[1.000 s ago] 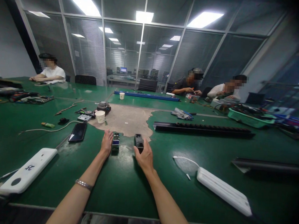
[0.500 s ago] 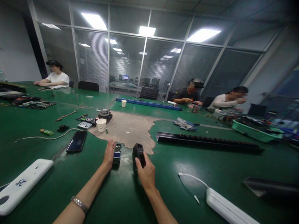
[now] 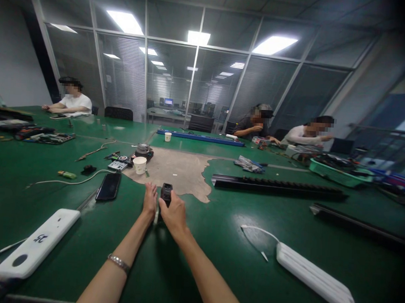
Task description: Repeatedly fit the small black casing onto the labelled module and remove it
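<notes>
- Far left: white case (image 3: pixel 38 242) lies slantwise on the green table (image 3: pixel 216 270), well apart from our hands.
- Next: black phone (image 3: pixel 108 186) lies flat beyond it; paper cup (image 3: pixel 139 165) stands farther off on the tan patch (image 3: pixel 184 168). We're touching neither.
- Left hand (image 3: pixel 149 200): fingers stretched, not clenched, palm turned in toward the gap between our 2 hands. No grasp visible; can't tell if it touches anything on the palm side.
- Middle: dark housing (image 3: pixel 166 192) sits ahead of us, right of our left fingers and just beside them. Long axis runs roughly away from us; lower part hidden, so we can't tell if it rests on the table.
- Pale sliver below it, between our 2 hands: can't identify.
- Right hand (image 3: pixel 175 213): grasping the housing, thumb on the near side. It's the nearer of the 2, in contact.
- Right: black rail (image 3: pixel 278 187) and white ribbed bar (image 3: pixel 318 279), both well clear of us.
</notes>
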Demonstrator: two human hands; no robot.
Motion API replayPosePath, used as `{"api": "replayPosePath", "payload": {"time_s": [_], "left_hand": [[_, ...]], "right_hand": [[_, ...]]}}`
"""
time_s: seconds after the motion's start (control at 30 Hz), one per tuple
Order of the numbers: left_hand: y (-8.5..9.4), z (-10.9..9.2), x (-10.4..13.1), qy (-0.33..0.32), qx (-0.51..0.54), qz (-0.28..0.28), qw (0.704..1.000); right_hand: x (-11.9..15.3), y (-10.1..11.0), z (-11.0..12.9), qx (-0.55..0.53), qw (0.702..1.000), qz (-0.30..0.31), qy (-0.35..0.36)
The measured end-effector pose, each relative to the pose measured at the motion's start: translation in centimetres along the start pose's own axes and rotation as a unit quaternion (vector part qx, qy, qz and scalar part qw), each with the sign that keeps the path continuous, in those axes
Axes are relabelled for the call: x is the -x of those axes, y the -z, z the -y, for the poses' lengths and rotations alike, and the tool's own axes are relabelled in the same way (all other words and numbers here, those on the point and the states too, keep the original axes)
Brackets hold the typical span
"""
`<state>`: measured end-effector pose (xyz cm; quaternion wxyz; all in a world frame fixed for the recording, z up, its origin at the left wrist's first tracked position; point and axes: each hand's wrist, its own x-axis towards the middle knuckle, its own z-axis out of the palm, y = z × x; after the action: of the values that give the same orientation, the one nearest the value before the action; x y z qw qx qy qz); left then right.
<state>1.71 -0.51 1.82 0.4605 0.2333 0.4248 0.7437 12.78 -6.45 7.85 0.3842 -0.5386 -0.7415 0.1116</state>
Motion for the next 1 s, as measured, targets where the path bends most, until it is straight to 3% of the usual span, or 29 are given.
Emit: {"api": "replayPosePath", "payload": {"time_s": [0.13,0.33,0.7,0.8,1.0], "left_hand": [[0.3,-0.2,-0.5,-0.008,-0.017,-0.011,1.000],[0.8,-0.1,-0.6,-0.094,-0.050,-0.019,0.994],[0.9,0.1,-1.8,-0.002,-0.079,-0.013,0.997],[0.8,-0.1,-1.6,-0.006,-0.058,-0.016,0.998],[0.9,-0.1,-0.8,-0.018,-0.027,0.032,0.999]], "right_hand": [[0.5,-1.1,0.6,0.052,0.999,-0.002,0.005],[1.9,-1.3,0.3,0.083,0.996,0.025,0.000],[0.9,-1.1,0.7,0.107,0.993,0.055,-0.024],[1.4,-1.5,0.1,0.105,0.993,0.050,-0.014],[2.5,-2.4,-1.0,0.083,0.996,0.029,-0.002]]}}
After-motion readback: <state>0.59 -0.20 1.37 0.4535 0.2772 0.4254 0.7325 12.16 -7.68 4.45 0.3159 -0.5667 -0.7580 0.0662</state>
